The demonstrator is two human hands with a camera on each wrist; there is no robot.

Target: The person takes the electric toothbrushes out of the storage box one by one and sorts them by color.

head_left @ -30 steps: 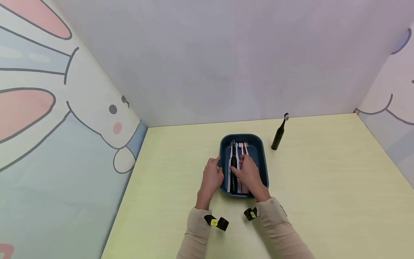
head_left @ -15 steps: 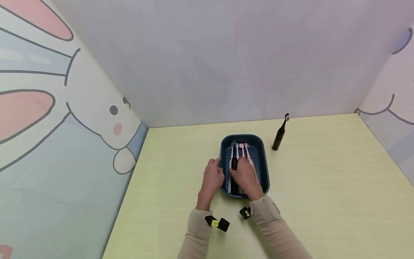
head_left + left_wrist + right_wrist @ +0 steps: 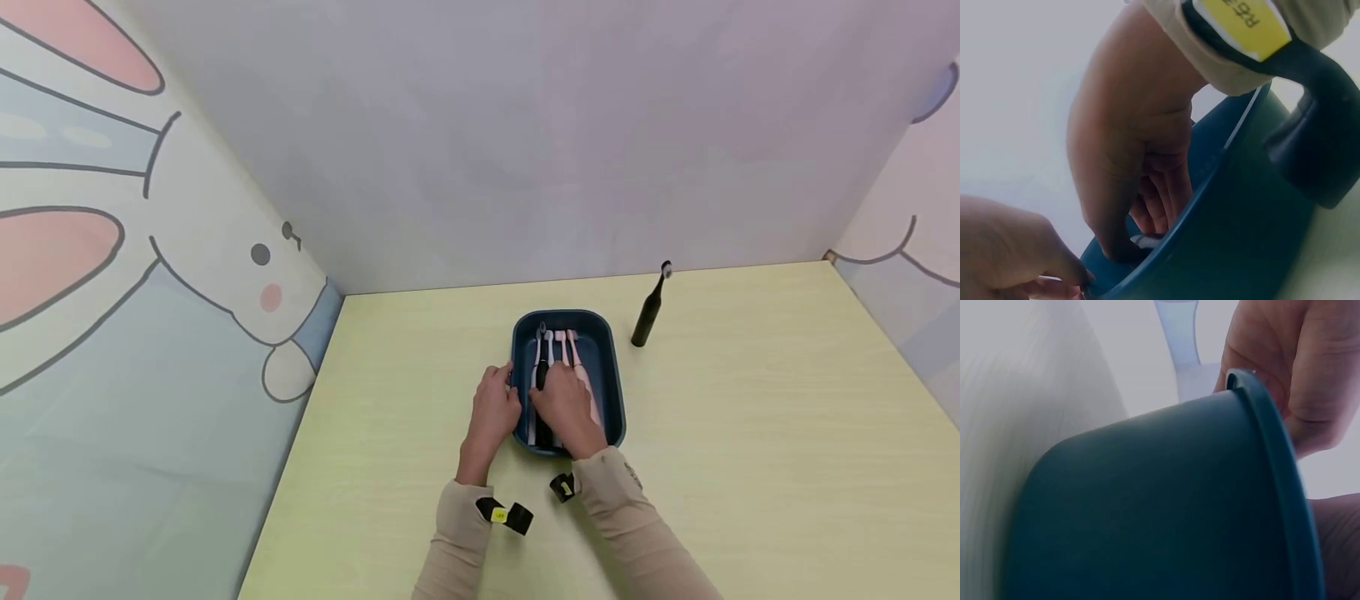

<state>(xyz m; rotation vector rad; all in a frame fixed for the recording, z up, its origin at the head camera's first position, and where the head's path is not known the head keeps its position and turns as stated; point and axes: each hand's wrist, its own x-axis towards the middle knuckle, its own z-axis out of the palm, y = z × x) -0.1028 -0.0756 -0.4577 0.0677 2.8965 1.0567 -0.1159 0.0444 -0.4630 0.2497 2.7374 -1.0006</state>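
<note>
In the head view a dark blue basin [image 3: 609, 367] holds several electric toothbrushes side by side. Among them are a black toothbrush [image 3: 543, 433], a pale one [image 3: 532, 429] to its left and a pink one [image 3: 587, 390] slanting at the right. My left hand [image 3: 492, 408] pinches the basin's left rim; the right wrist view shows the same pinch. Down inside the basin, my right hand [image 3: 564, 404] curls thumb and fingers round toothbrushes near the black one. A grey-white end [image 3: 1146, 240] shows by its thumb in the left wrist view. The hand hides most middle handles.
Another black electric toothbrush [image 3: 648, 315] stands upright on the pale yellow table [image 3: 750, 400], right of the basin. A grey-lilac wall [image 3: 525, 150] closes the back, and a rabbit-patterned wall [image 3: 210, 233] rises on the left.
My right hand has shifted slightly left inside the basin, towards the black toothbrush. The pink toothbrush now shows more fully and slants rightward. My left hand keeps its hold on the rim.
</note>
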